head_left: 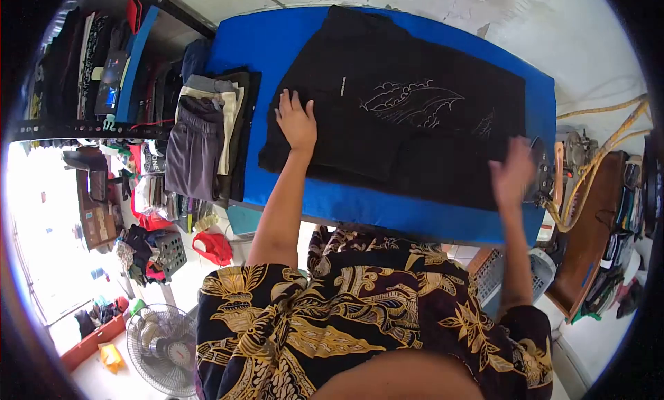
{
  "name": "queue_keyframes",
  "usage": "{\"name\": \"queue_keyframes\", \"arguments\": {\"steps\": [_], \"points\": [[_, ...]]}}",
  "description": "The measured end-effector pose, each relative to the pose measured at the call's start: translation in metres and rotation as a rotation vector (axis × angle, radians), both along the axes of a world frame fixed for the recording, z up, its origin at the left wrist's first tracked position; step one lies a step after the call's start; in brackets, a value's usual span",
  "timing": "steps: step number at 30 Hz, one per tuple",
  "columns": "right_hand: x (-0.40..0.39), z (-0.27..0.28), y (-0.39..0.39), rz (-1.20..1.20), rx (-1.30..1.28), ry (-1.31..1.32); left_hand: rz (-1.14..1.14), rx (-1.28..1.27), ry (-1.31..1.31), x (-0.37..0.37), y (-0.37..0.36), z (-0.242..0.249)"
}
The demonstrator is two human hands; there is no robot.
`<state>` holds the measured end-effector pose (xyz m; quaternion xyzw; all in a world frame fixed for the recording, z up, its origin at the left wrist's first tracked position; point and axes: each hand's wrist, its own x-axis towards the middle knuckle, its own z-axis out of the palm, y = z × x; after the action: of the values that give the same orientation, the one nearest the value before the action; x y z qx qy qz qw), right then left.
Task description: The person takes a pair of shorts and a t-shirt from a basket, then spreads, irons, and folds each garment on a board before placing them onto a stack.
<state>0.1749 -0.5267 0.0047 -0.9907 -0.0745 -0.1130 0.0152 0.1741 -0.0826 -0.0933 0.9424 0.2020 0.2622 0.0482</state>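
A black garment (429, 144) with a white line print lies spread on a blue-covered board (332, 205). My left hand (297, 123) rests flat on the garment's left part, fingers stretched out. At the right end of the garment is my right hand (513, 175), somewhat blurred, with its thumb held away from the fingers and nothing visible in it. Just beside that hand, at the board's right edge, stands a dark appliance that looks like an iron (546, 168), partly hidden.
Folded trousers (195, 151) are stacked on the board's left end. Clothes fill a rack (90, 127) at upper left. A fan (162, 351) stands on the floor at lower left. Yellowish cord (595, 172) hangs at right, above a grey basket (539, 275).
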Motion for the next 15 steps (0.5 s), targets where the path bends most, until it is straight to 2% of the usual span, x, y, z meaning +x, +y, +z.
{"name": "queue_keyframes", "arguments": {"steps": [1,2,4,5,7,9,10,11,12,14,15], "points": [[0.006,-0.015,-0.06,-0.011,-0.058,-0.291,0.009,0.008,0.003,-0.003,-0.003,0.011],[0.011,-0.01,-0.105,-0.485,-0.222,0.018,-0.002,-0.061,0.014,-0.007,-0.007,0.022],[0.018,0.005,-0.18,-0.549,-0.127,0.141,-0.001,-0.123,0.027,-0.012,-0.012,0.024],[0.021,-0.007,-0.203,-0.537,-0.121,0.144,0.033,-0.13,0.044,-0.015,-0.012,0.018],[0.027,-0.048,-0.238,-0.451,0.081,-0.059,0.078,-0.134,0.057,-0.016,-0.013,0.015],[0.043,-0.072,-0.279,-0.445,0.108,-0.15,0.032,-0.192,0.13,-0.013,-0.013,0.014],[0.057,-0.069,-0.291,-0.576,0.612,0.268,0.037,-0.196,0.13,-0.012,-0.014,0.014],[0.067,-0.058,-0.296,-0.674,1.111,0.696,0.042,-0.358,0.154,-0.008,-0.014,0.016],[0.056,-0.028,-0.244,-0.572,1.285,0.515,0.045,-0.521,0.166,0.001,-0.011,0.019],[0.065,0.021,-0.186,-0.636,1.159,0.604,0.012,-0.617,0.083,0.016,0.007,0.01],[0.071,0.026,-0.18,-0.671,1.109,0.656,-0.035,-0.707,0.042,0.014,0.013,0.004]]}}
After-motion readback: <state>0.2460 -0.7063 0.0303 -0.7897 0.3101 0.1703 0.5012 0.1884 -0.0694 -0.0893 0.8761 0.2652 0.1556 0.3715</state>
